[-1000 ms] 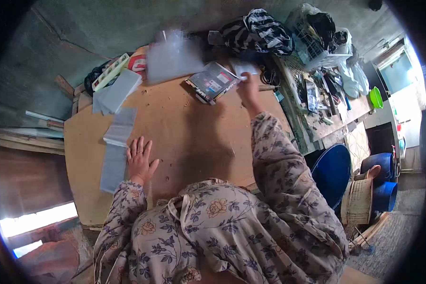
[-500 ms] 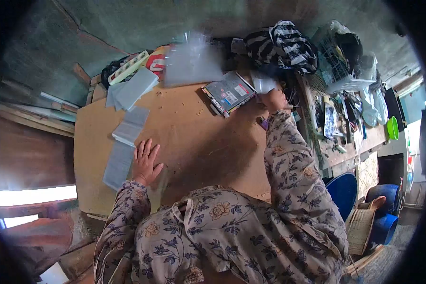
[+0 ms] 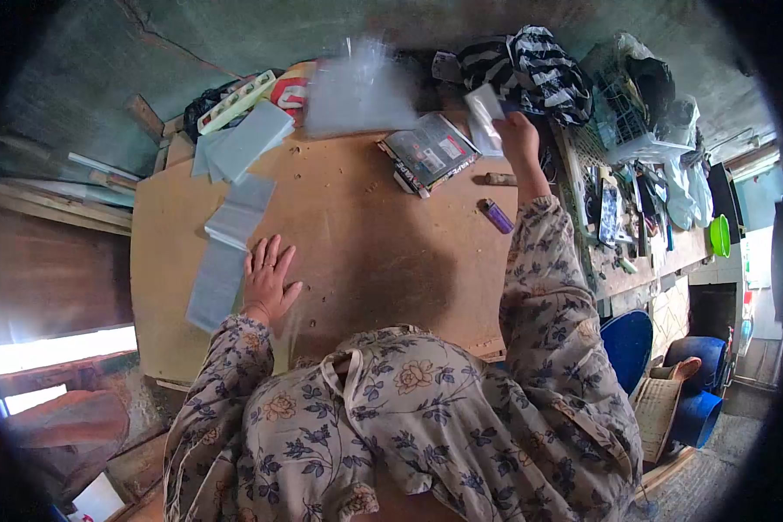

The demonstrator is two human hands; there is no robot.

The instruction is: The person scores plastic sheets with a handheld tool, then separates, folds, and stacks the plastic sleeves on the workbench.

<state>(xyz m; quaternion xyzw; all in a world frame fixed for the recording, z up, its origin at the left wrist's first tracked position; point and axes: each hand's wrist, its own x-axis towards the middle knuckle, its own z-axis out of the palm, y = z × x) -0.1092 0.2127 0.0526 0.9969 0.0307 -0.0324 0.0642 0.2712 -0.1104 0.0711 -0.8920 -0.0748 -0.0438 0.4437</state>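
Note:
My right hand (image 3: 519, 139) is closed at the far right of the board, its fingers pinching a small clear plastic bag (image 3: 484, 103) by its edge. More clear plastic (image 3: 485, 139) lies just below that bag. To the left of this hand is a flat grey and black printed box (image 3: 429, 153). A purple lighter (image 3: 497, 216) and a short brown cylinder (image 3: 496, 179) rest near my right forearm. My left hand (image 3: 271, 280) lies flat with fingers spread on the brown board (image 3: 365, 287), beside overlapping clear plastic sleeves (image 3: 217, 284).
Stacked pale plastic sheets (image 3: 257, 139) and a large clear plastic pile (image 3: 361, 100) line the back edge. A striped black-and-white bag (image 3: 531, 78) sits behind my right hand. Tools crowd a side bench (image 3: 622, 277); a basket (image 3: 622, 113) stands at its back.
My right hand has moved backward and slightly right, lifting the small plastic bag. The lighter and brown cylinder now show fully. My left hand stays flat in place.

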